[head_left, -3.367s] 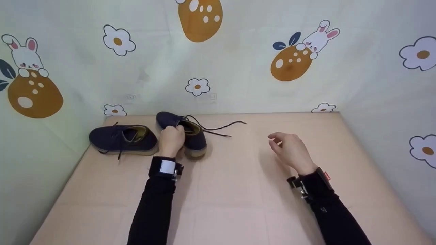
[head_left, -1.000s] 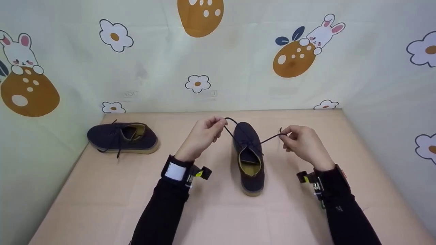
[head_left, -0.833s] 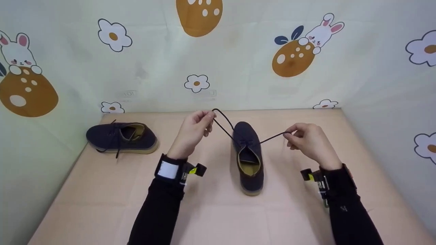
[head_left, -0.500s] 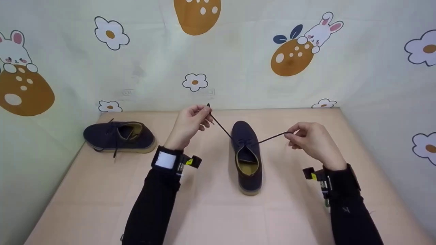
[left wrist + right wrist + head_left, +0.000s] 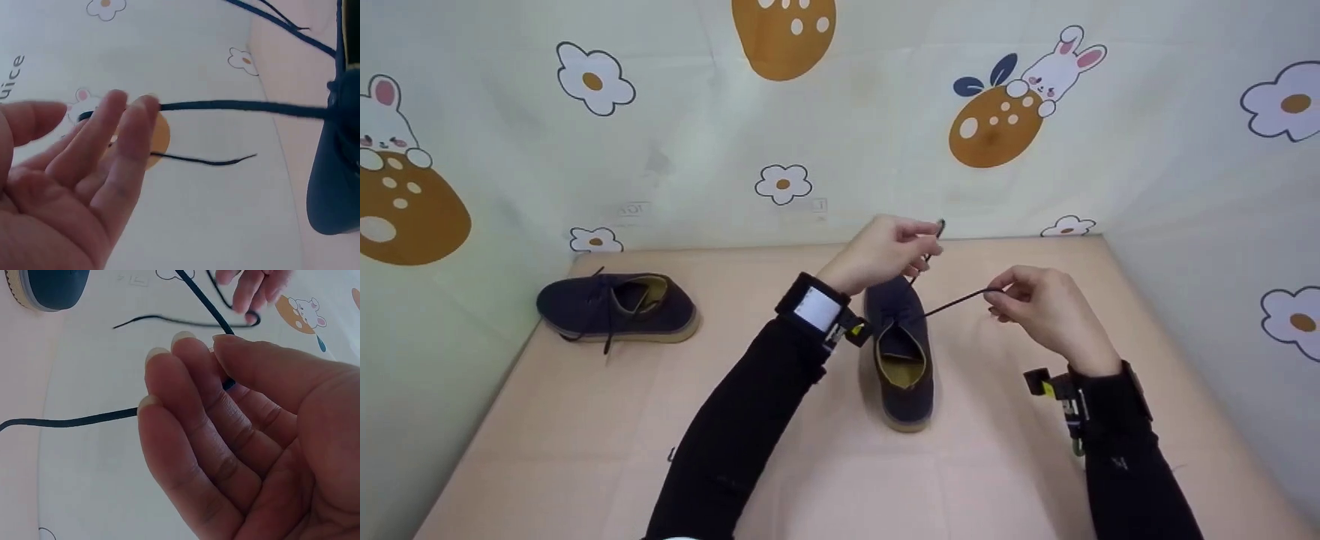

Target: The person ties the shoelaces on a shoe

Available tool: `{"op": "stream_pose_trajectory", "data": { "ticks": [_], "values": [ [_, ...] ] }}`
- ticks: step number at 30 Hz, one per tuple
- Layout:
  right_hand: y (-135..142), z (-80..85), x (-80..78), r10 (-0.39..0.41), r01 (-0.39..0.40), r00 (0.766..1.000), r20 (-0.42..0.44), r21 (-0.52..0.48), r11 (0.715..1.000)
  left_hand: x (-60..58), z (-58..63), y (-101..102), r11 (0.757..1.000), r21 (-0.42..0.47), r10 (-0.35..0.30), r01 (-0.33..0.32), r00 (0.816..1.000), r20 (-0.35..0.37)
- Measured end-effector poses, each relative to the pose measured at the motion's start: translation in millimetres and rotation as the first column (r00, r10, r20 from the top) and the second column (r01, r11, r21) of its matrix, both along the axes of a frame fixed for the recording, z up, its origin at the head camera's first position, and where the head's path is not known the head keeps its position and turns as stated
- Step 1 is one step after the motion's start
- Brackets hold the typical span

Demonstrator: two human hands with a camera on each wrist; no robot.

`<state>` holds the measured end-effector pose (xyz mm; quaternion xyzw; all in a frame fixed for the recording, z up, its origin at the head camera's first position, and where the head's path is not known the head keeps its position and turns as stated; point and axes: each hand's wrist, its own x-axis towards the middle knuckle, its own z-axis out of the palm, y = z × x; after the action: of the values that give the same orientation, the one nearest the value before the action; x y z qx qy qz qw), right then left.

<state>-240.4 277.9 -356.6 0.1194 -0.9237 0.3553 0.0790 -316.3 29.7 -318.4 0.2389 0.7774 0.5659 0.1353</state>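
A dark navy lace-up shoe (image 5: pixel 908 401) stands on the table, toe toward the back wall. My left hand (image 5: pixel 881 253) reaches across above its toe and holds one shoelace (image 5: pixel 242 106). That lace runs over the fingers, and its loose end (image 5: pixel 216 163) hangs beyond them in the left wrist view. To the right of the shoe, my right hand (image 5: pixel 1041 311) pinches the other lace (image 5: pixel 956 302) between thumb and index finger. This lace is drawn out straight from the eyelets. Part of the shoe's toe is hidden behind the left hand and wrist.
The matching shoe (image 5: pixel 577 304) rests at the back left, toe pointing left, its laces loose. A pale pink cloth (image 5: pixel 840 480) covers the table. Printed curtains (image 5: pixel 690 112) with rabbits and flowers enclose the back and sides.
From the left shoe, the second shoe came to the middle and was turned toe away. Both hands took its laces. Lately the left hand swung right across the toe; the right hand stayed nearly still.
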Motion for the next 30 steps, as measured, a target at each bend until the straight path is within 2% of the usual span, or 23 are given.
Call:
{"op": "stream_pose_trajectory", "data": {
  "ticks": [2,4,8,12,16,20,22,26,28,30],
  "values": [
    [-1.1,-0.3,-0.7,0.002,-0.002,1.0,-0.019,0.014,1.0,2.6,-3.5,1.0,0.998,-0.06,-0.037,0.036,0.999,-0.023],
    [-1.8,-0.7,-1.5,0.002,-0.001,1.0,-0.031,0.025,1.0,3.7,-8.5,-5.5,0.995,-0.09,-0.033,0.029,0.999,-0.037],
    [-2.7,-1.5,-3.0,0.007,-0.006,1.0,-0.024,0.035,0.999,4.5,-24.2,-30.6,0.997,-0.058,0.041,-0.043,0.999,-0.035],
    [-2.7,-2.8,-5.1,0.007,-0.007,1.0,-0.013,0.037,0.999,10.2,-43.2,-55.5,0.994,-0.02,0.105,-0.106,0.994,-0.031],
    [-1.2,-4.7,-7.9,-0.007,0.009,0.999,-0.035,0.045,0.999,16.8,-58.7,-70.4,0.991,0.014,0.131,-0.13,0.991,-0.029],
    [-4.5,-4.0,-14.8,0.003,0.0,0.999,-0.044,0.057,0.998,19.7,-64.4,-76.2,0.99,0.014,0.141,-0.14,0.987,-0.072],
    [-11.8,0.1,-22.5,0.04,-0.037,0.999,-0.031,0.078,0.996,20.7,-63.2,-77.4,0.988,0.001,0.152,-0.152,0.984,-0.092],
    [-40.8,14.8,-44.4,0.17,-0.167,0.985,-0.008,0.121,0.978,25.7,-54.6,-79.7,0.987,-0.024,0.157,-0.162,0.979,-0.128],
    [-60.1,22.1,-53.5,0.266,-0.261,0.964,-0.02,0.121,0.958,28.8,-49.5,-81.9,0.987,-0.028,0.152,-0.158,0.978,-0.144],
    [-78.0,27.1,-60.1,0.365,-0.358,0.93,-0.041,0.121,0.926,31.9,-44.4,-84.7,0.986,-0.025,0.159,-0.166,0.972,-0.171]
  ]
}}
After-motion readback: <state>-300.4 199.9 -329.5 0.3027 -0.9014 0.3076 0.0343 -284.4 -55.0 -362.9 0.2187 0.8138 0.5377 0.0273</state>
